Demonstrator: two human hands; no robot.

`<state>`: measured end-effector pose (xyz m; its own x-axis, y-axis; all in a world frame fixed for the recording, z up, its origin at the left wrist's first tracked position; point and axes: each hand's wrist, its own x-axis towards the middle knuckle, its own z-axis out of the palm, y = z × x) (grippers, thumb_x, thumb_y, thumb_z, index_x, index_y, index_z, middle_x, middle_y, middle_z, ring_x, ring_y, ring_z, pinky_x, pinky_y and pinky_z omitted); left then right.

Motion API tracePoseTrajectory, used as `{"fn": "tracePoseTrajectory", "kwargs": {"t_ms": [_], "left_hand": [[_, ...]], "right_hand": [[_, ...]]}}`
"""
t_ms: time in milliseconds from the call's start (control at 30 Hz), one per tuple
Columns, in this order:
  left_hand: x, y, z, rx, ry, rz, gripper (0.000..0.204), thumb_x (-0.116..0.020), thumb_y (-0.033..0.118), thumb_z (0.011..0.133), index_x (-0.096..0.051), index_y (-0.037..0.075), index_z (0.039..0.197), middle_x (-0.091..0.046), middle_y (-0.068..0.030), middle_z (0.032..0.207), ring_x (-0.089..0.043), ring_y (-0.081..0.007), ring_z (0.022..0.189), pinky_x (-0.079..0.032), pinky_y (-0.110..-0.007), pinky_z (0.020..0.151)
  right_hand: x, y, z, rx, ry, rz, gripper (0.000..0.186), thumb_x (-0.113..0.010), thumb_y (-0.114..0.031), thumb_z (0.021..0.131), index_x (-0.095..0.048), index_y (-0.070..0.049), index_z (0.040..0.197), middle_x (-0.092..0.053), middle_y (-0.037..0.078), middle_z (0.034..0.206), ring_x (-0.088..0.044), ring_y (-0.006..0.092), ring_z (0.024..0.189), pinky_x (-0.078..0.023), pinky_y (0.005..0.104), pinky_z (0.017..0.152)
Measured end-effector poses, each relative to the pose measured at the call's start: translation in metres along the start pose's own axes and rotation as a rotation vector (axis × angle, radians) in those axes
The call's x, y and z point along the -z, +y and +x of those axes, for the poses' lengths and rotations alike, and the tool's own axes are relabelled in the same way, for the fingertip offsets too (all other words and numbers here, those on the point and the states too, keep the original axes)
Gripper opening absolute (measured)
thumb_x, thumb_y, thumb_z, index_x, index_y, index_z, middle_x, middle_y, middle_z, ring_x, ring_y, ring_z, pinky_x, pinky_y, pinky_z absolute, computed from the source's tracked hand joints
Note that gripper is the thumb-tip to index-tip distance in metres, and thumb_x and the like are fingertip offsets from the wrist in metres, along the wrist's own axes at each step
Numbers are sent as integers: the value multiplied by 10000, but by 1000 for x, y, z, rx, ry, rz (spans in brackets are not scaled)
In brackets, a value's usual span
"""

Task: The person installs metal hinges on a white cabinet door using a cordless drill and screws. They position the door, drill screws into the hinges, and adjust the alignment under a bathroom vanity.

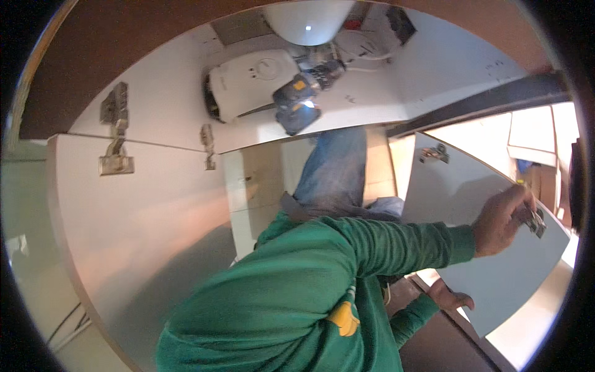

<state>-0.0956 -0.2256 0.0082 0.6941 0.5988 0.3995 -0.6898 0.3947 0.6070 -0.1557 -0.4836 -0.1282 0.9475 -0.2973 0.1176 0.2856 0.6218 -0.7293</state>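
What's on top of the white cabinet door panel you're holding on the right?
On the white door panel, one metal hinge sits near its far edge. The right hand grips a second hinge at the right edge. The left hand holds the near edge; whatever is under the panel is hidden.

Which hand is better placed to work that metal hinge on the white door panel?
Left. The left hand pinches the hinge on the door panel; the right hand is lower, holding the panel's near edge.

Hands on a cabinet door
One hand [499,223] pinched a metal hinge [537,222] on the grey door panel [496,279]; the other hand [451,297] gripped its lower edge.
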Motion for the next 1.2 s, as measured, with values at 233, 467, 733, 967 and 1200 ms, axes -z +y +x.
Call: {"fn": "tracePoseTrajectory", "kwargs": {"t_ms": [233, 467, 733, 967, 1200], "left_hand": [[-1, 8, 0, -74, 12, 136, 118, -582, 150, 1041, -578, 41, 1084, -648, -147, 984, -704, -262, 896, -571, -390, 774], [1, 15, -7, -33, -3, 204, 127, -591, 108, 1030, -609, 63, 1148, -702, -159, 1085, -728, -279, 952, -591, -381, 749], [6, 16, -19, -157, -67, 220, 130, -623, 56, 991, -589, 74, 1115, -709, -143, 1093, -731, -312, 1016, -607, -408, 822], [17, 22, -16, -132, -173, 191, 214, -622, -42, 940, -589, 64, 1123, -711, -137, 1127, -734, -292, 1026, -611, -379, 798], [37, 32, -5, -216, -193, 279, 253, -638, -17, 938, -609, 65, 1175, -710, -133, 1125, -733, -257, 949, -605, -348, 744]], "right_hand": [[22, -3, 14, -20, -143, 106, 775, -738, -610, 860, -580, -7, 1322, -624, 98, 1343, -577, 248, 1232, -477, 429, 1087], [-31, 3, -6, 19, 14, -33, 972, -712, -748, 791, -518, -35, 1423, -565, 91, 1441, -533, 262, 1315, -430, 447, 1146], [-18, -4, -9, 34, 25, -17, 937, -699, -744, 808, -528, -59, 1425, -553, 75, 1463, -505, 264, 1343, -384, 462, 1172], [-20, -4, -11, 17, -6, 0, 907, -687, -741, 823, -537, -80, 1427, -542, 60, 1482, -481, 265, 1368, -343, 475, 1195], [-28, 1, -12, 30, 7, -47, 857, -781, -707, 760, -609, -98, 1337, -613, 36, 1386, -546, 240, 1282, -395, 445, 1155]]}}
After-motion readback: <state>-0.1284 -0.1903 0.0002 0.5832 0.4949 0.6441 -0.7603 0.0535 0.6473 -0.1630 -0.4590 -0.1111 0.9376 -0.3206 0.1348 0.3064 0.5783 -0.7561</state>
